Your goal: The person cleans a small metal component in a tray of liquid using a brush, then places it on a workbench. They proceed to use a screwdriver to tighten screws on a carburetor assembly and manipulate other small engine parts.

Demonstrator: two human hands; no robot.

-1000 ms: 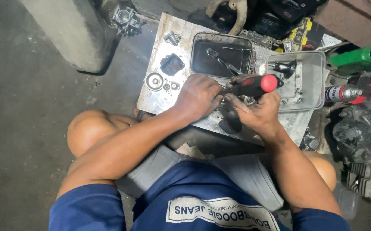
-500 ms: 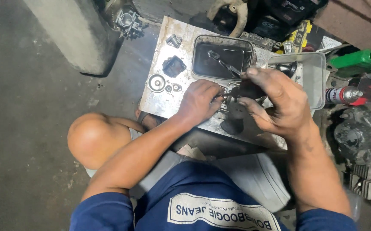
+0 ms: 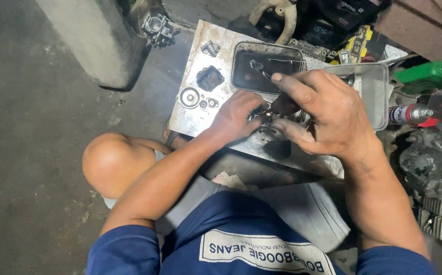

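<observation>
I sit on the floor at a worn metal plate (image 3: 190, 119) that serves as a bench. My left hand (image 3: 236, 116) is closed on a small metal part (image 3: 266, 120) and holds it down on the plate. My right hand (image 3: 328, 109) hovers just right of it, fingers curled over the dark red handle of a screwdriver (image 3: 285, 105). The tool's shaft is hidden under the hands. The two hands almost touch over the part.
Behind the hands are a black tray (image 3: 241, 76) of dark liquid and a clear plastic box (image 3: 379, 97). A round part (image 3: 189, 97) and a black square part (image 3: 210, 79) lie on the plate's left. A green bottle (image 3: 424, 74), a spray can (image 3: 409, 114) and engine parts (image 3: 430, 163) crowd the right.
My right hand has turned palm-down over the screwdriver, and its red handle, plainly seen a second ago, is now mostly covered. The left hand stays on the part.
</observation>
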